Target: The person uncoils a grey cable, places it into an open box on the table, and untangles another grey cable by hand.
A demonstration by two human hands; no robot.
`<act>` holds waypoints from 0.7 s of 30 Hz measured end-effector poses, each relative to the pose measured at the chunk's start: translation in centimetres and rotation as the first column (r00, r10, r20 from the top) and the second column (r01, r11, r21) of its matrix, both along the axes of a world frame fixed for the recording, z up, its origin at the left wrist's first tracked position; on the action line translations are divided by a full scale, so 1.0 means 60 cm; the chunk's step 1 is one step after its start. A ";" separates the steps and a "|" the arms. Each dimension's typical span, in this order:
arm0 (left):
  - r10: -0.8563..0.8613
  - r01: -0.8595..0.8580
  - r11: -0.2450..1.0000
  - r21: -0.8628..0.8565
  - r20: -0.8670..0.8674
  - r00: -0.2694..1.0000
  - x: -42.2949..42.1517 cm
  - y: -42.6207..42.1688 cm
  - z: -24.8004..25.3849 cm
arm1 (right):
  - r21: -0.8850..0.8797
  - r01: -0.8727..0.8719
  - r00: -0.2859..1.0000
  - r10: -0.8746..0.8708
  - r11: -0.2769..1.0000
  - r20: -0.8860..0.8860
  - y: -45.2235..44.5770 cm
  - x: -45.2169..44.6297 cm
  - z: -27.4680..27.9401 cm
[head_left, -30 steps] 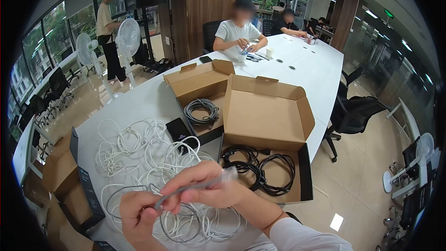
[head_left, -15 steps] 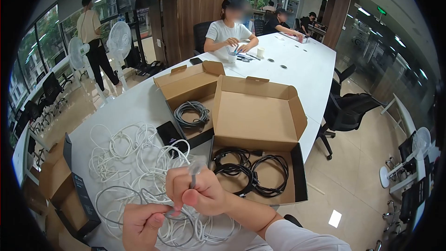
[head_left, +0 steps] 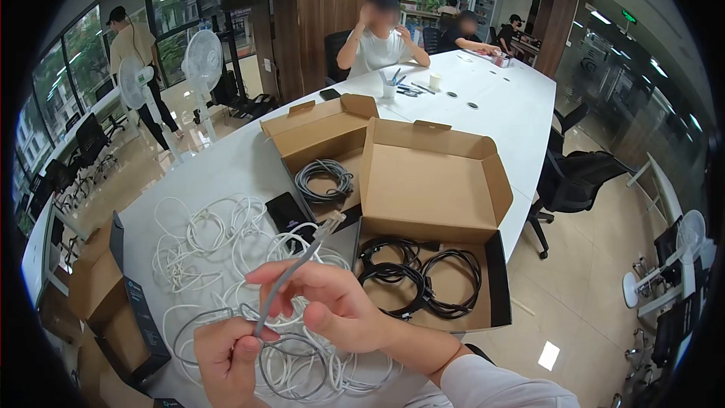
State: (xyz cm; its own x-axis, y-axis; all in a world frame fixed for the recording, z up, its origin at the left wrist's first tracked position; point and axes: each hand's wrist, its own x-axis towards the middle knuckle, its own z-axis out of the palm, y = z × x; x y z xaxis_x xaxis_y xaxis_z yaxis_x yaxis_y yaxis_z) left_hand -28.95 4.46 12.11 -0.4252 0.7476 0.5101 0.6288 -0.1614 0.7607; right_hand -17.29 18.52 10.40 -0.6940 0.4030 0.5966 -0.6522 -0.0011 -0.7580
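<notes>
My left hand (head_left: 228, 359) is closed, pinching a grey network cable (head_left: 293, 269) between thumb and fingers. From that pinch the cable's free end slants up to the right, with a clear plastic plug (head_left: 331, 224) at its tip. My right hand (head_left: 328, 308) is beside it, thumb and fingers apart, the cable passing in front of its fingers. Grey loops (head_left: 293, 397) of cable hang below my hands. Under and behind them, tangled white cables (head_left: 198, 245) spread over the white table (head_left: 226, 170).
An open cardboard box (head_left: 430, 174) at right holds coiled black cables (head_left: 393, 289). Another box (head_left: 321, 122) behind holds a grey cable coil (head_left: 323, 180); a dark box (head_left: 288, 214) lies beside it. More open boxes (head_left: 124, 325) stand at left. A person (head_left: 381, 49) sits across the table.
My right hand has loosened from a fist around the grey cable, and its plugged end now stands out free. My left hand keeps its pinch. The seated person has raised both hands to the head.
</notes>
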 end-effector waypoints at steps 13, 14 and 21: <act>-0.028 0.027 0.996 -0.090 -0.008 1.000 0.014 0.030 -0.007 | 0.302 0.317 0.904 -0.383 0.899 0.188 -0.001 -0.008 0.003; -0.003 -0.001 0.996 -0.088 -0.043 0.999 0.017 0.032 -0.004 | 0.294 0.336 0.898 -0.398 0.895 0.187 -0.002 -0.009 0.003; -0.003 -0.001 0.998 -0.067 -0.062 0.998 0.022 0.034 -0.016 | 0.319 0.328 0.913 -0.385 0.889 0.134 0.005 0.009 0.020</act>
